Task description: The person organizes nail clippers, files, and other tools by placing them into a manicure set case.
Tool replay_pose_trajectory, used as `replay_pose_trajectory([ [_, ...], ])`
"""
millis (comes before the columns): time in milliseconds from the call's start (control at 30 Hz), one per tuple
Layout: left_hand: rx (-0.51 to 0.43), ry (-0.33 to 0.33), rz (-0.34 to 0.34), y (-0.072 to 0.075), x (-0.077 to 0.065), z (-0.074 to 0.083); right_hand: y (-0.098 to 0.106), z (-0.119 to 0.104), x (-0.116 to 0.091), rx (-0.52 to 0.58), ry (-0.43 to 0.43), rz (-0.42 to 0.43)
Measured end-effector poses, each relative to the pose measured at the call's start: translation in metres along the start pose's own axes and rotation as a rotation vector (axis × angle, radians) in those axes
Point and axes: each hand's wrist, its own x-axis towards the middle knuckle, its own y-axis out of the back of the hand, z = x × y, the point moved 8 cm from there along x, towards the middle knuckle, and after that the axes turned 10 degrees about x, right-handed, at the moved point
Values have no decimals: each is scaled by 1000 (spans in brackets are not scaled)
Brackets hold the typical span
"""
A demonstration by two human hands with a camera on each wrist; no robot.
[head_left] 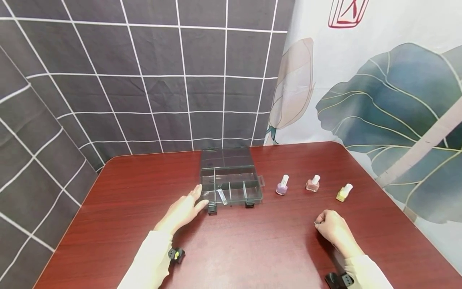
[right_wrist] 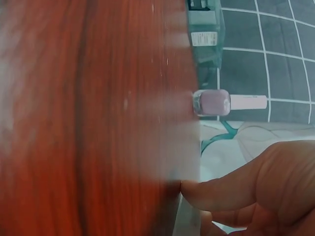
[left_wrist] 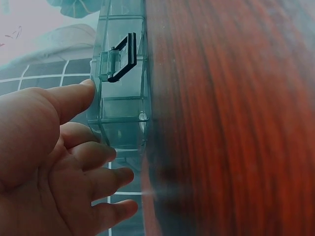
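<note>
A clear teal compartment box sits on the table with its lid tipped back. My left hand is at the box's left front corner, fingers extended and thumb near the front latch. In the left wrist view, the thumb tip of that hand meets the box rim. A small pale, narrow item leans in one compartment. Well to the right of the box, my right hand is low over the table. Its thumb and fingers pinch a thin greyish piece, mostly hidden, whose kind I cannot tell.
Three nail polish bottles stand right of the box: a purple one, a pinkish-brown one and a yellow one. The reddish wood table meets a grey grid-patterned cloth and a leaf-printed cloth behind.
</note>
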Motion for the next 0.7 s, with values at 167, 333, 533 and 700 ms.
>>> replay_pose_trajectory([
  [167, 0, 6, -6, 0, 0, 0, -1, -5, 1, 7, 36, 14],
  [333, -4, 11, -13, -1, -1, -1, 1, -10, 1, 69, 60, 48],
  [533, -9, 9, -13, 0, 0, 0, 5, -22, 4, 131, 87, 79],
  [700, -4, 9, -12, 0, -1, 0, 6, -38, 8, 188, 92, 83],
])
